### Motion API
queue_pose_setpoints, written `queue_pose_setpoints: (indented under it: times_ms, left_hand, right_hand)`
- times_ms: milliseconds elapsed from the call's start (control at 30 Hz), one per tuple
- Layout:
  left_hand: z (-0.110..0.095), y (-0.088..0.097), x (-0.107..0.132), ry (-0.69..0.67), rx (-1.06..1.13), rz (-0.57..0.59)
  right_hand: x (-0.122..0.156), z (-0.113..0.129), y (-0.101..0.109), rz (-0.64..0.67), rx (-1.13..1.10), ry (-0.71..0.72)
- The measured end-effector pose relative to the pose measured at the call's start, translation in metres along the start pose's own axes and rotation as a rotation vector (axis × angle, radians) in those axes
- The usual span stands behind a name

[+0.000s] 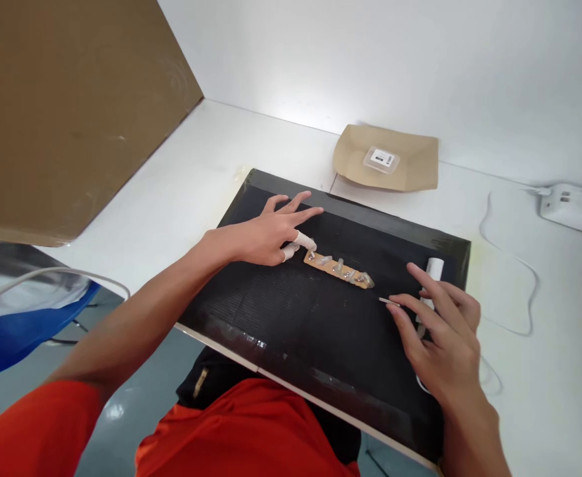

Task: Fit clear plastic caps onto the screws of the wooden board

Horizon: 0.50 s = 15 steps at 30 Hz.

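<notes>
Tan strip (pixel 329 267) between the two hands, the left one nearer

The narrow strip lies flat on the black mat (pixel 271 311), bearing a row of clear pieces (pixel 339 266); its long axis slants from the left hand (pixel 271 235) down towards the right hand (pixel 443 338); the left is nearer, its index fingertip at the strip's near-left end, with pale covers (pixel 305 240) on thumb and index; whether these two pinch the strip or only touch it, I cannot tell; the other fingers are spread.

The right hand pinches a thin metal rod (pixel 389 302) between thumb and finger; the rod's tip points leftward, just beyond the strip's right end and apart from it; a white cylinder (pixel 435 267) stands out behind that hand; farther off, a brown paper tray (pixel 417 156) holds a labelled clear box (pixel 381 160).
</notes>
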<state>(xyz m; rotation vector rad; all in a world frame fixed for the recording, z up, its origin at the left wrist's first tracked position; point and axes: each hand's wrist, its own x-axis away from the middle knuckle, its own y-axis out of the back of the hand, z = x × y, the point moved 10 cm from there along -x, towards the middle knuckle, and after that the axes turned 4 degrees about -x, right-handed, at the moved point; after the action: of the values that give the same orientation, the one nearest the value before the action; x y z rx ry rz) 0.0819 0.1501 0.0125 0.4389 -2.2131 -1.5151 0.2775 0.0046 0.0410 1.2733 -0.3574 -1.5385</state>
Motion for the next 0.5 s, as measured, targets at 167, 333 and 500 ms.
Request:
queue_pose_setpoints:
  times_ms: [167, 333, 500]
  left_hand:
    - [0.009, 0.007, 0.014, 0.033, -0.034, -0.104]
    - [0.019, 0.01, 0.022, 0.084, -0.055, -0.144]
    - [0.026, 0.014, 0.026, 0.129, -0.081, -0.189]
  right_hand:
    - [0.0, -0.002, -0.002, 0.005, 0.001, -0.022]
    - [0.001, -0.004, -0.004, 0.021, 0.008, -0.034]
    - [0.002, -0.005, -0.004, 0.021, 0.016, -0.018]
